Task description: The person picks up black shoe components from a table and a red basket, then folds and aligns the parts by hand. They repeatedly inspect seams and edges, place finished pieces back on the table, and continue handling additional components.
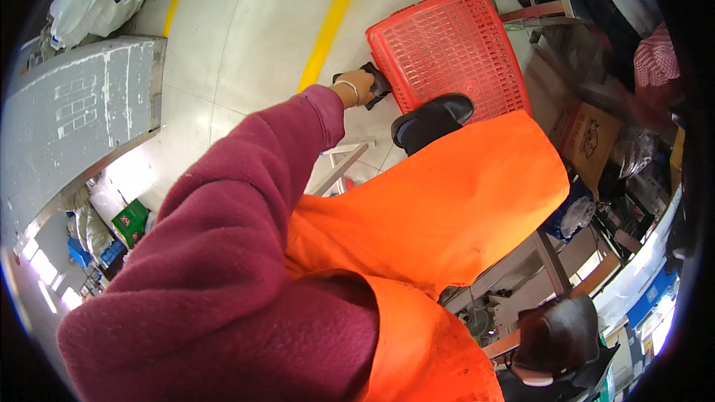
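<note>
Black piece (pixel 380 83), limp and crumpled, cloth or thin leather I cannot tell, sits just above the middle of the view toward twelve o'clock, with the left hand (pixel 357 87) curled around it and the fingertips hidden. The right hand is out of view, so I cannot tell its state. A smooth, pale bangle (pixel 349 92) rings the left wrist, below a fuzzy maroon sleeve (pixel 246 171). Just beside the hand, toward two o'clock, is a red plastic basket (pixel 454 48), boxy, round-cornered and pierced with rows of slots; a black shoe (pixel 444 109) overlaps its near edge. Smooth orange apron (pixel 439 201) fabric spreads toward five o'clock. Glossy floor tiles (pixel 253 37) carry a yellow stripe (pixel 333 22) toward eleven, and a scuffed grey panel (pixel 82 112) stands well apart at nine.
</note>
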`<control>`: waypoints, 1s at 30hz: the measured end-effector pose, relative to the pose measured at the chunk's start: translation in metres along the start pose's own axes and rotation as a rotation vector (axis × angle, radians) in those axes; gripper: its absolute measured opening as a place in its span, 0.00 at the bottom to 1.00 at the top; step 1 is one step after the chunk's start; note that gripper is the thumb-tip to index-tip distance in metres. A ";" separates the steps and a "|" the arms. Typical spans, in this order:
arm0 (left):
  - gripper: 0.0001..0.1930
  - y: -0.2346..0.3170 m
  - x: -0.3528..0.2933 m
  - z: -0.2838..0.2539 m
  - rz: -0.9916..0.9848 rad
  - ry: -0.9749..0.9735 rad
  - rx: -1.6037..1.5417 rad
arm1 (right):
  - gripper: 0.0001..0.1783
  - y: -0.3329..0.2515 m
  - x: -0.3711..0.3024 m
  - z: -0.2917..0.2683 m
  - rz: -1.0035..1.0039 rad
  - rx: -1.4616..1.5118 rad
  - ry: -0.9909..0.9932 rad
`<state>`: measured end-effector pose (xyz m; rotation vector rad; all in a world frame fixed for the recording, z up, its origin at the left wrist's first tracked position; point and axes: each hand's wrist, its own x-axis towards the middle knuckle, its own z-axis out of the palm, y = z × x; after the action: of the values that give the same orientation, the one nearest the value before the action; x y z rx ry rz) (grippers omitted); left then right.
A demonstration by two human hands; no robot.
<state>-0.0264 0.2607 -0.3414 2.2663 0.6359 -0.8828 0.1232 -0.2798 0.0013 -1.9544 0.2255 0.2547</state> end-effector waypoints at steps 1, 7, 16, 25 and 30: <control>0.18 0.001 0.009 0.010 -0.003 -0.004 0.027 | 0.03 -0.001 0.004 -0.002 0.008 -0.014 0.013; 0.19 -0.006 0.011 0.027 -0.073 -0.048 0.004 | 0.03 -0.011 0.027 -0.011 0.017 -0.077 0.041; 0.18 -0.098 -0.080 -0.056 -0.224 0.317 0.019 | 0.03 -0.009 0.047 -0.029 -0.136 0.061 -0.013; 0.20 -0.119 -0.172 -0.120 -0.134 0.628 0.028 | 0.03 -0.010 0.071 0.005 -0.282 0.419 -0.097; 0.13 -0.048 -0.160 -0.212 0.047 0.954 -0.007 | 0.03 -0.016 0.067 0.038 -0.380 0.756 -0.166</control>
<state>-0.0723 0.4072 -0.1196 2.6065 0.9561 0.2973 0.1889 -0.2410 -0.0174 -1.1841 -0.1490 0.0604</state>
